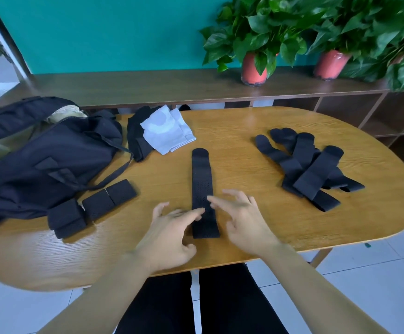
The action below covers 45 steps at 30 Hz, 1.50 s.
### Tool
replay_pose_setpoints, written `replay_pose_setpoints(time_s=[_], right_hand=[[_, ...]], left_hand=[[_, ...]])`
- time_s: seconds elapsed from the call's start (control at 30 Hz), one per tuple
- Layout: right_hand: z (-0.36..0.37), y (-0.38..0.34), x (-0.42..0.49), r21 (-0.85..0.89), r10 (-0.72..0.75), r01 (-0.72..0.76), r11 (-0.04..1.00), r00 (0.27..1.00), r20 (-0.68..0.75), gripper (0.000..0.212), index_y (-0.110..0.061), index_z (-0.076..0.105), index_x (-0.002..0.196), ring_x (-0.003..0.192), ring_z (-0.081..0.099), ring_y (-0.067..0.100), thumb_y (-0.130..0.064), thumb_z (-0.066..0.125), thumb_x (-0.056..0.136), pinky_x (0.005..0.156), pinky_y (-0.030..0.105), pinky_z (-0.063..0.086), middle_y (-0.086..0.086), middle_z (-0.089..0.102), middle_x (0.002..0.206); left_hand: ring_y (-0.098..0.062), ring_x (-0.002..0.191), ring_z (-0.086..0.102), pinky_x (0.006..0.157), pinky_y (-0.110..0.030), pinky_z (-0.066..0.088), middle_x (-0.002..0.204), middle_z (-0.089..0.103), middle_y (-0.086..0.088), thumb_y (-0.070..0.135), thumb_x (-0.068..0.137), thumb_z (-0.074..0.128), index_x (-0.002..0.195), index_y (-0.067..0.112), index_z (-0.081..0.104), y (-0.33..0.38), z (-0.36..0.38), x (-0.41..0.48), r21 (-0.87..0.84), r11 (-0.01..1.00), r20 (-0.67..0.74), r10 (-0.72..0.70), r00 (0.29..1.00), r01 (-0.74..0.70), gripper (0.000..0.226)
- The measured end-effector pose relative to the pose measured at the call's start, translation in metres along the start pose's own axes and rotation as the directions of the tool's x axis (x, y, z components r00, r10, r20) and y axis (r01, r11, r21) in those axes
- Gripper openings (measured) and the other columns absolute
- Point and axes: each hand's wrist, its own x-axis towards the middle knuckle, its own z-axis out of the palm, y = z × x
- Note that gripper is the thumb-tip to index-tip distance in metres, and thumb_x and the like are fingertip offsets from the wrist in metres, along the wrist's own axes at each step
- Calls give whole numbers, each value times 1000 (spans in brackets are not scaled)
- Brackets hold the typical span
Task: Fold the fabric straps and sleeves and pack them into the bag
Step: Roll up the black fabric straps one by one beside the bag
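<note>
A long black perforated strap point(201, 179) lies flat and straight in the middle of the wooden table point(244, 150). My left hand point(172, 235) reaches over its near end with straight fingers touching it. My right hand point(241, 215) hovers on the strap's right side, fingers spread, its fingertips at the strap's edge. A heap of black straps point(309, 167) lies to the right. Folded black straps point(92, 208) sit beside the open black bag point(42, 157) at the left. White sleeves point(166, 131) and dark fabric point(136, 138) lie at the back.
Behind the table runs a low wooden shelf point(148, 85) with two potted plants point(254, 68) in red pots against a teal wall. My dark-trousered legs point(196, 304) are under the table's near edge. White tiled floor surrounds the table.
</note>
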Motion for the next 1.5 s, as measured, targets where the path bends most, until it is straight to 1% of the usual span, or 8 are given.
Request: replay_pose_setpoints(time_s=[0.13, 0.3, 0.5, 0.67, 0.83, 1.23, 1.4, 1.5], right_hand=[[16, 5, -16, -65, -5, 8, 998, 999, 52, 71, -21, 35, 145, 139, 15, 8, -7, 54, 78, 104, 26, 15, -11, 56, 130], [36, 1, -3, -123, 40, -79, 989, 956, -291, 43, -12, 59, 124, 113, 45, 16, -22, 57, 82, 90, 32, 33, 3, 67, 93], [57, -10, 8, -61, 226, -286, 956, 855, -467, 30, -10, 70, 104, 92, 61, 25, -13, 75, 74, 79, 39, 43, 1, 69, 78], [60, -13, 9, -93, 175, -283, 955, 786, -593, 23, -11, 74, 92, 74, 64, 21, -18, 66, 71, 78, 32, 33, -1, 68, 73], [64, -10, 12, -167, 188, -334, 927, 804, -564, 20, -16, 75, 90, 73, 63, 20, -24, 66, 73, 79, 35, 32, -5, 69, 70], [62, -18, 19, -275, 286, -448, 851, 834, -472, 24, -15, 73, 83, 69, 59, 25, -26, 84, 65, 66, 36, 42, 2, 65, 67], [63, -18, 20, -288, 259, -420, 860, 847, -464, 25, -19, 69, 87, 70, 58, 25, -22, 82, 66, 63, 36, 40, 1, 64, 73], [65, -15, 20, -316, 207, -379, 870, 862, -463, 19, -20, 72, 82, 66, 55, 25, -16, 81, 66, 60, 35, 38, 2, 59, 73]], left_hand=[[3, 122, 47, 112, -30, 4, 127, 58, 19, 30, 82, 57, 144, 32, 37, 0, 7, 4, -13, 999, -65, -42, 997, 41, 65], [-7, 93, 61, 101, -27, 20, 97, 68, 11, 31, 95, 56, 140, 29, 44, 0, 14, 15, -51, 987, -206, -162, 965, 155, 47], [-9, 98, 60, 96, -28, 28, 101, 67, 9, 33, 96, 53, 145, 26, 38, 4, 17, 30, -36, 962, -256, -271, 928, 271, 51], [-11, 98, 59, 92, -28, 29, 102, 66, 9, 34, 97, 52, 143, 25, 41, 2, 18, 39, 13, 949, -240, -303, 922, 315, 48], [-14, 104, 59, 100, -34, 27, 108, 68, 6, 31, 96, 51, 136, 27, 52, 6, 20, 41, 59, 933, -239, -332, 912, 355, 40], [-14, 109, 53, 99, -35, 28, 121, 53, 3, 33, 98, 44, 142, 26, 41, 9, 18, 46, 187, 893, -190, -377, 907, 410, 45], [-19, 97, 59, 83, -37, 43, 107, 64, 3, 14, 75, 76, 116, 20, 68, 2, 22, 42, 222, 947, -283, -167, 945, 234, 43], [-15, 102, 61, 88, -34, 39, 112, 69, 6, 10, 72, 71, 108, 21, 73, -2, 28, 37, 219, 965, -235, -89, 968, 141, 37]])
